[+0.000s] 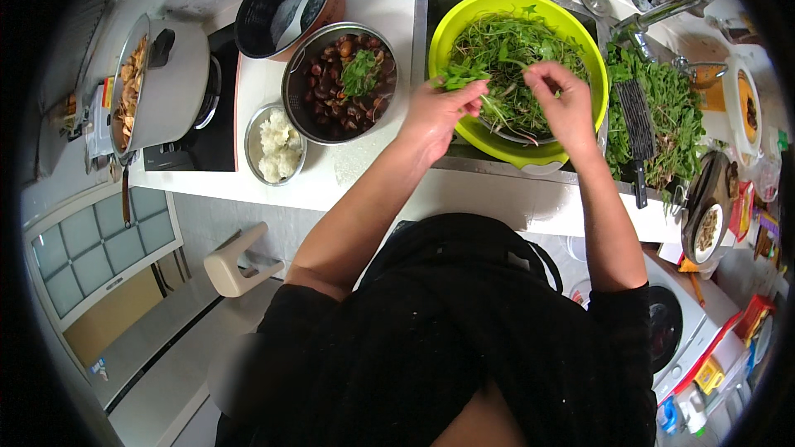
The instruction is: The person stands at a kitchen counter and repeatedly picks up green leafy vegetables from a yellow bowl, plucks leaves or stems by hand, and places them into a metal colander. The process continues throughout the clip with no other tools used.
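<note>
A lime-green plastic basin (438, 43) stands over the sink, full of leafy greens (509, 37) with thin stems. Above its left side, my left hand (444, 108) holds a small bunch of greens (463, 77), their pale stems hanging down. My right hand (559, 99), over the basin's right side, pinches a green stem (514, 63) between thumb and fingertips. To the left, a metal pot (292, 96) contains brown chestnut-like pieces (329, 90) with some greens (360, 74) on top. More leafy greens (677, 112) lie right of the basin, a black-bladed cleaver (636, 124) resting on them.
A rice cooker's inner pot (335, 6) with a white paddle (295, 18) and a metal bowl of white rice (277, 146) stand at left. Farther left, a large pot (177, 87) sits on the black hob (223, 130). The faucet (661, 6) reaches in at upper right.
</note>
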The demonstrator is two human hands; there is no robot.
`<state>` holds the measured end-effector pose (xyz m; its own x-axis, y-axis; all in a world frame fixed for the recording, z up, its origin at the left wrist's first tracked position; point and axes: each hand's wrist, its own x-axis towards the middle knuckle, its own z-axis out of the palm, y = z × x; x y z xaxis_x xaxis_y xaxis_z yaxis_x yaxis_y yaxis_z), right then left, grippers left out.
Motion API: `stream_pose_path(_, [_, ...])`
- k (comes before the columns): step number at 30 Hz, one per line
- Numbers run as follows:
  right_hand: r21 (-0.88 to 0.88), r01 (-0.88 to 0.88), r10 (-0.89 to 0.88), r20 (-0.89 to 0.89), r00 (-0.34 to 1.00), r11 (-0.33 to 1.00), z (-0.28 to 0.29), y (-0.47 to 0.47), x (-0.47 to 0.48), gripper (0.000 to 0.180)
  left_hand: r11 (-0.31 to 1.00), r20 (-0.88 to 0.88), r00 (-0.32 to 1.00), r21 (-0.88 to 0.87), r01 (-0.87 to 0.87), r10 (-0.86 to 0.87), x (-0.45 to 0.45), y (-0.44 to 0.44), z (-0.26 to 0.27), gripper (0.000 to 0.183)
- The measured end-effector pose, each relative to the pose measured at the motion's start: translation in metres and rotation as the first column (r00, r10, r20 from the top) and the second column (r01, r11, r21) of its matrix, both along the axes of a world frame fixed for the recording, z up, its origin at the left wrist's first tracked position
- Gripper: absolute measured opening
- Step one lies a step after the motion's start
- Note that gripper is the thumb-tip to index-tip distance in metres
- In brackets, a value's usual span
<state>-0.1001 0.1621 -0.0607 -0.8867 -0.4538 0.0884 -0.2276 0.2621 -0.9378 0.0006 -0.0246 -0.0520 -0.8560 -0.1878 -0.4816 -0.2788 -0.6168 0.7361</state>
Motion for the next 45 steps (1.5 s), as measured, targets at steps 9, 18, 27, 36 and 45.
stream_pose_path(9, [0.306,-0.144,0.271,-0.429,0.862,0.941,0.027,-0.019,0.029,0.005,0.996,-0.033,0.999,0.084,-0.003,0.005,-0.003,-0.004,-0.007,0.014])
stream_pose_path(18, [0.319,-0.057,0.083,-0.067,0.994,0.946,-0.023,-0.013,0.005,0.008,0.991,-0.108,0.987,0.071,-0.115,0.122,0.005,-0.031,-0.001,0.011])
stream_pose_path(27, [0.699,-0.131,0.457,-0.304,0.836,0.703,-0.099,-0.041,0.031,0.009,0.978,-0.11,0.979,-0.102,-0.183,0.171,0.009,-0.043,0.011,0.013])
stream_pose_path(36, [-0.117,0.042,0.034,0.579,0.815,0.992,-0.057,0.007,-0.019,0.009,0.978,-0.042,0.988,-0.146,-0.15,0.146,0.014,-0.044,0.002,0.014])
stream_pose_path(45, [-0.454,0.202,0.173,0.658,0.733,0.868,-0.028,0.028,-0.014,0.009,0.995,0.01,0.998,-0.089,-0.054,0.055,0.008,-0.016,-0.008,0.02])
